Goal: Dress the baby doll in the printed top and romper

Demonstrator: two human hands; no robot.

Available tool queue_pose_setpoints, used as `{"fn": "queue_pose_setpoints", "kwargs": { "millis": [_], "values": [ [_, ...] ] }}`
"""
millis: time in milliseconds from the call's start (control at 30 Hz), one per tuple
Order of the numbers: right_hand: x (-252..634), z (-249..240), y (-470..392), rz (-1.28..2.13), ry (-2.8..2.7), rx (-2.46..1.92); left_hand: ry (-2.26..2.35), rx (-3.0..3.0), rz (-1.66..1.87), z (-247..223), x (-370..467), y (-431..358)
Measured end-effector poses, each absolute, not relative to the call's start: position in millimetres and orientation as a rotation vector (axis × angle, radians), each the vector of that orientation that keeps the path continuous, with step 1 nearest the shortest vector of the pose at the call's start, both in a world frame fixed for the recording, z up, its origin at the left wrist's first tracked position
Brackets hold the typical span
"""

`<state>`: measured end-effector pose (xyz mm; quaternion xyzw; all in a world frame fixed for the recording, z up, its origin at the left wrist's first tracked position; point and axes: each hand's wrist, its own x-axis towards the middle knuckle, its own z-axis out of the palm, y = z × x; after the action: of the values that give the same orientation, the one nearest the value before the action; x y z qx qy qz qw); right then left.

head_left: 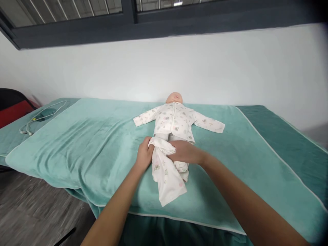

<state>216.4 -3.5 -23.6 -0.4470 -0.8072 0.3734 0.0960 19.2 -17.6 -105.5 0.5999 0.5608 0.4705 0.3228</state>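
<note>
A baby doll (pixel 175 98) lies on its back on a teal blanket, its head toward the wall. It wears a white patterned baby jacket (pixel 172 118) with both sleeves spread out sideways. White patterned baby pants (pixel 166 174) are bunched around the doll's legs, with one pant leg hanging toward me. My left hand (pixel 145 153) is closed on the bunched waistband at the left side. On the right, my right hand (pixel 183 152) grips the same pants, its fingertips partly hidden in the cloth.
The teal blanket (pixel 107 136) covers a bed against a white wall (pixel 115 71), below a dark window frame (pixel 153 25). At the far left lie a white cord (pixel 32 121) and a black chair with something red (pixel 15 112). Grey floor (pixel 38 205) shows at lower left.
</note>
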Motion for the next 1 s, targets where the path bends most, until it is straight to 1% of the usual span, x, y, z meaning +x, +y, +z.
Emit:
{"fn": "queue_pose_setpoints", "kwargs": {
  "millis": [233, 333, 467, 533, 633, 733, 867, 1000],
  "values": [
    [214.2, -22.6, 0.4, 1.149, -2.350, -1.320, 1.524, 1.680, 1.183, -109.4, 16.3, 30.0],
    [213.4, -25.7, 2.3, 1.076, -2.381, -1.374, 1.564, 1.646, 1.215, -111.4, 16.6, 32.2],
    [210.3, -32.1, -3.4, 0.970, -2.318, -1.481, 1.662, 1.434, 1.351, -113.6, 15.6, 2.1],
    [207.4, -35.5, -8.4, 0.937, -2.255, -1.531, 1.706, 1.444, 1.363, -113.8, 14.3, -23.0],
    [201.7, -40.6, -14.2, 0.820, -2.167, -1.662, 1.608, 1.691, 1.194, -113.9, 12.9, -60.1],
    [196.5, -44.9, -16.1, 0.765, -2.110, -1.742, 1.560, 1.763, 1.077, -116.1, 12.4, -83.6],
    [192.8, -48.4, -16.1, 0.747, -1.995, -1.816, 1.553, 1.767, 1.003, -120.4, 11.9, -89.2],
    [192.8, -51.1, -17.4, 0.728, -1.939, -1.797, 1.732, 1.846, 0.979, -121.2, 13.4, -71.9]
  ]
}}
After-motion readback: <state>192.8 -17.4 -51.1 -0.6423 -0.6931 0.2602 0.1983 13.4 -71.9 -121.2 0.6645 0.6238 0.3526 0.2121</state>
